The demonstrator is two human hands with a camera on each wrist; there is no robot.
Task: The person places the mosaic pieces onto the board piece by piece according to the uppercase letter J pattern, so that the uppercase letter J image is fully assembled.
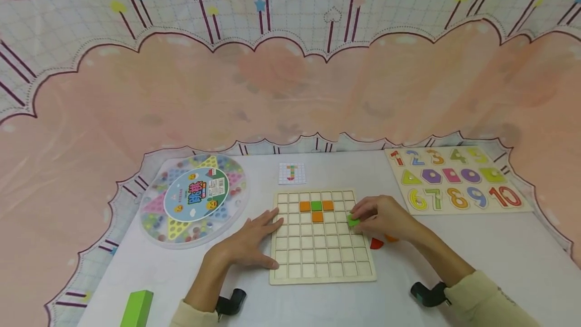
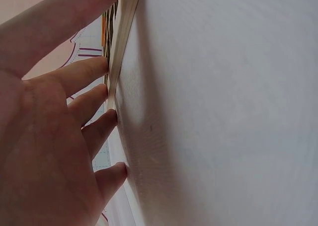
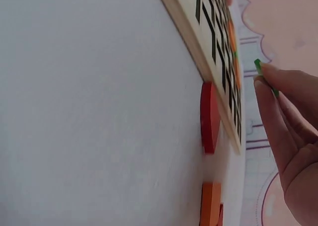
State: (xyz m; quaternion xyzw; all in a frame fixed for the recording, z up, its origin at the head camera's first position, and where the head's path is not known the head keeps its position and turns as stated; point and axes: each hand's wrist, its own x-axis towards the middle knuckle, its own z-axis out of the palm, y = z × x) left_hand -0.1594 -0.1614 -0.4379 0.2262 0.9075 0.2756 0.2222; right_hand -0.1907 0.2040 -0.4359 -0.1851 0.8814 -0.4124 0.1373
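A wooden grid board [image 1: 324, 255] lies on the white table, with three orange square tiles [image 1: 317, 217] and one green square tile [image 1: 316, 206] set in its upper cells in a T shape. My left hand [image 1: 247, 242] rests at the board's left edge, fingers spread and fairly straight, fingertips and thumb at the rim. Over the right edge of the board, my right hand [image 1: 383, 216] pinches a green tile [image 1: 353, 220] between thumb and fingertips. In the right wrist view that tile [image 3: 258, 64] appears edge-on, raised above the board.
Beside the board's right edge lie a red rounded piece [image 1: 376, 243] and an orange piece [image 1: 391, 238]. A pattern card [image 1: 292, 173] sits behind the board. A round Chinese checkers set [image 1: 195, 201] is at left, a number puzzle [image 1: 458, 180] at right, a green block [image 1: 137, 308] at front left.
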